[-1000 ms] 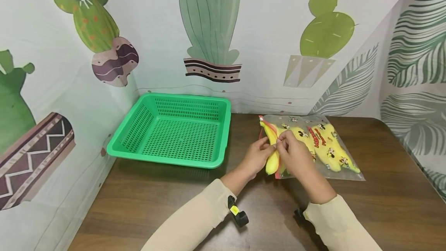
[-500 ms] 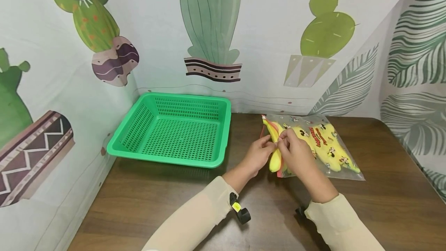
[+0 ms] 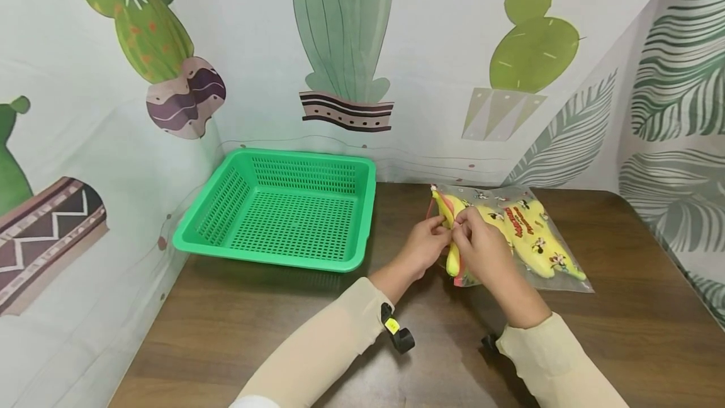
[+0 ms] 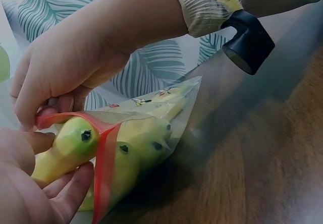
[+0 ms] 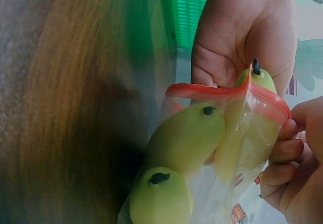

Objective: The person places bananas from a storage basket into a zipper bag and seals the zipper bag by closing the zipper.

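My left hand [image 3: 423, 247] holds a yellow banana [image 3: 452, 263] at the mouth of a clear zip bag [image 3: 529, 281]. In the left wrist view, fingers and thumb grip this banana [image 4: 75, 139] on both sides, its dark tip framed by the red zip edge [image 4: 104, 168]. My right hand [image 3: 481, 244] pinches that red edge from the far side, keeping the mouth spread. Several more bananas [image 5: 186, 138] lie inside the bag, which carries cartoon prints. From the right wrist, the left hand [image 5: 242, 37] shows behind the bag's mouth, partly covered by it.
A green perforated plastic basket [image 3: 294, 222] stands on the left of the brown wooden table [image 3: 272, 320], with nothing in it. A wall cloth [image 3: 430, 49] printed with cacti and leaves hangs behind. Black wrist cameras [image 3: 403, 340] stick out from the sleeves.
The left hand and its banana have shifted slightly right and away, further into the bag's mouth. The bag's red edge has moved a little right; the right hand stays nearly in place.
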### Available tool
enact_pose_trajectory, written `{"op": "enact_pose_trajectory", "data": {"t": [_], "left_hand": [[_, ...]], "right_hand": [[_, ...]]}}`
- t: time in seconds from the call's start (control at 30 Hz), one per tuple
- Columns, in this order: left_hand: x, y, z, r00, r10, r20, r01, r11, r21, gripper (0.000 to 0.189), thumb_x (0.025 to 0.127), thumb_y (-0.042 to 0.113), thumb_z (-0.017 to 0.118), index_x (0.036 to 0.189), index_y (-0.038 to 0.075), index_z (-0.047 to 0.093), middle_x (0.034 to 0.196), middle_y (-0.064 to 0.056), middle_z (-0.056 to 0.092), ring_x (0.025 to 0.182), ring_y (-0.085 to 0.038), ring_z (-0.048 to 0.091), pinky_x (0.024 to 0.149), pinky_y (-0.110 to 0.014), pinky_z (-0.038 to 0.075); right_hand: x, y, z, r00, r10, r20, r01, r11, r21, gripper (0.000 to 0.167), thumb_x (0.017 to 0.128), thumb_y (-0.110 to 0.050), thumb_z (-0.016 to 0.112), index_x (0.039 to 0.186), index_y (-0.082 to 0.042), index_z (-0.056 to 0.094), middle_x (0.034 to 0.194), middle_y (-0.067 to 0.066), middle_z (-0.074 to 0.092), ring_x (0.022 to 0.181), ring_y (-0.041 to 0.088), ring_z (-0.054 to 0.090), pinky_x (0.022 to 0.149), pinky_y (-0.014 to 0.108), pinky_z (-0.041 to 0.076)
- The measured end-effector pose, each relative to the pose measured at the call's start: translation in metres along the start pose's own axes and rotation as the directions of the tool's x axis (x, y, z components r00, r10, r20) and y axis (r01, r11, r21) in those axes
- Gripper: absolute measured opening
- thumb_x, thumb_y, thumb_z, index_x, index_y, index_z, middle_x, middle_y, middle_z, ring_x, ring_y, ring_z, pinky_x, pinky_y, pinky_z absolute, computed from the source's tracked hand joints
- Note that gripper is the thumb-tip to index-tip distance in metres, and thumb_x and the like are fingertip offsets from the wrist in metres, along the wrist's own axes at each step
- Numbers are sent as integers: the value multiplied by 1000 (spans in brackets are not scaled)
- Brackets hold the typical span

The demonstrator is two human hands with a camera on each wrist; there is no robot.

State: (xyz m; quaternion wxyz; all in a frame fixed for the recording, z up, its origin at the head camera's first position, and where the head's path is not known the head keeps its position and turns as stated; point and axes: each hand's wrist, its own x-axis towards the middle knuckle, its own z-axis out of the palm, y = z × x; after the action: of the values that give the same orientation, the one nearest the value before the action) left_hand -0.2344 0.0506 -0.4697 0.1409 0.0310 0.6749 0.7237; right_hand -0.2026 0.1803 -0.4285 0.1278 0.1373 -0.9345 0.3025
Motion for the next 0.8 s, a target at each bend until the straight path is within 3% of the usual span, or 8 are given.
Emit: {"op": "enact_pose_trajectory", "data": {"t": [0.3, 0.47, 0.6, 0.8], "left_hand": [[4, 1, 4, 1000, -26, 5, 26, 1000, -2, 47, 99, 13, 62, 144, 2, 53, 108, -12, 74, 84, -12, 68, 79, -30, 60], [5, 4, 2, 998, -64, 12, 64, 996, -54, 50, 95, 10, 65, 143, 2, 52, 110, -13, 74, 82, -14, 69, 78, -32, 61], [5, 6, -1, 995, -84, 60, 87, 995, -47, 53, 92, 10, 65, 143, 2, 52, 114, -14, 74, 85, -17, 72, 80, -33, 61], [4, 6, -7, 987, -107, 119, 108, 994, 1, 48, 91, 12, 61, 138, 7, 60, 96, -1, 71, 80, -13, 66, 70, -25, 56]], "right_hand": [[0, 0, -2, 1000, -8, -23, 8, 1000, -1, 8, 103, -12, 50, 107, -6, 52, 67, 3, 52, 50, 12, 40, 51, 28, 34], [1, -2, -6, 1000, 23, -11, -22, 1000, 22, 10, 104, -15, 49, 107, -7, 54, 68, 2, 51, 49, 10, 40, 49, 27, 34], [1, -3, -7, 999, 30, -16, -29, 999, 20, 11, 103, -15, 50, 107, -6, 54, 68, 2, 51, 49, 9, 39, 49, 27, 34], [2, -2, -7, 998, 55, -6, -55, 998, 36, 13, 103, -17, 51, 108, -5, 56, 70, 3, 53, 50, 8, 39, 49, 26, 35]]}}
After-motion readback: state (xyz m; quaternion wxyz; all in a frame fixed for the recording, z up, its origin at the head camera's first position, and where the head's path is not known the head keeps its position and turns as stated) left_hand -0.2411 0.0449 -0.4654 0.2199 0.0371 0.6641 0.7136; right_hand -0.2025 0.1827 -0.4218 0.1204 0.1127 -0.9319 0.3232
